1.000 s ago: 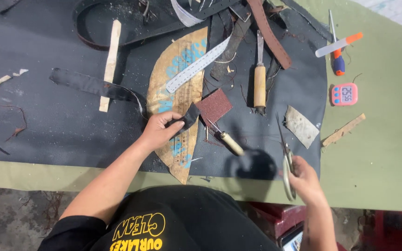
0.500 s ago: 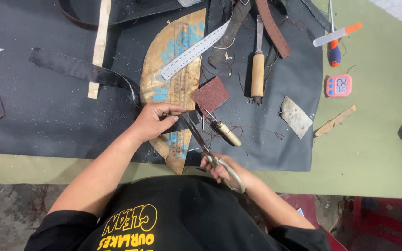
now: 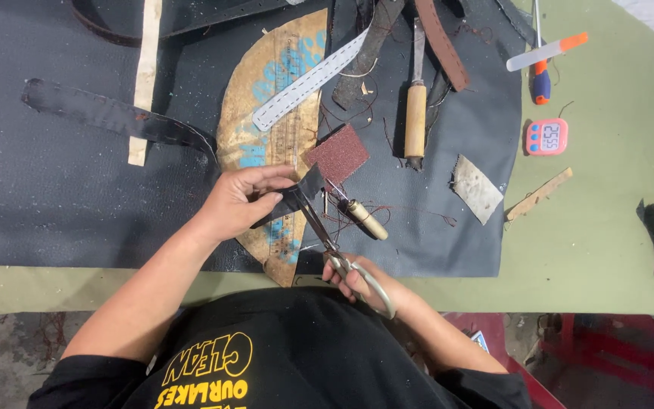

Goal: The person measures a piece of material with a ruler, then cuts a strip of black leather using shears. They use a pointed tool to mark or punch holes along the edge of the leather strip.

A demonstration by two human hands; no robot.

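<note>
Table: green top [image 3: 607, 250] is lying under a big dark sheet [image 3: 54, 197] that is covering most of it.
Left hand: the left hand [image 3: 240, 203] is curling its fingers shut around a small black strap piece [image 3: 297, 198] and is holding it up just over the sheet.
Right hand: the right hand [image 3: 357, 279] is gripping the handles of the scissors [image 3: 334, 246], with fingers pushed through the loops, near the table's front edge.
Scissors: the blades are pointing up and away from the person, and the tips are meeting the black strap piece.
Under the hands: a worn tan half-round board [image 3: 274, 113] with blue marks is lying flat on the sheet.
Close by: a dark red square patch [image 3: 338, 154] and a small wooden-handled awl [image 3: 365, 220] are lying just beside the blades.
Farther off: a wooden-handled tool [image 3: 415, 113], a white strap with holes [image 3: 308, 79] and a pink timer [image 3: 546, 137] are resting apart from the hands.
</note>
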